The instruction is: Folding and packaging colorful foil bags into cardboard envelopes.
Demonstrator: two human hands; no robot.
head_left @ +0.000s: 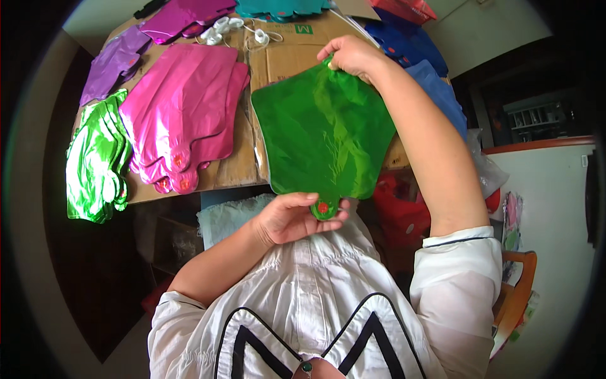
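A flat, uninflated green foil balloon (303,139) is stretched out before me, over the near edge of the cardboard. Its narrow tab with a red spot points toward me. My left hand (287,218) holds this tab, with the thumb on the near side and the fingers behind it. At the balloon's far edge, my right hand (356,58) pinches the gathered foil; the fingertips are partly hidden there. To the left, a stack of pink foil balloons (183,107) lies with its red-spotted tabs toward me. Shiny light-green foil balloons (95,158) hang over the cardboard's left edge.
Flattened cardboard (278,54) covers the table. White ribbon spools (221,28) sit at the back. Purple (117,63), magenta (186,18), teal (281,7) and blue foil pieces (410,47) lie around the edges. A wooden chair arm (521,284) stands at my right.
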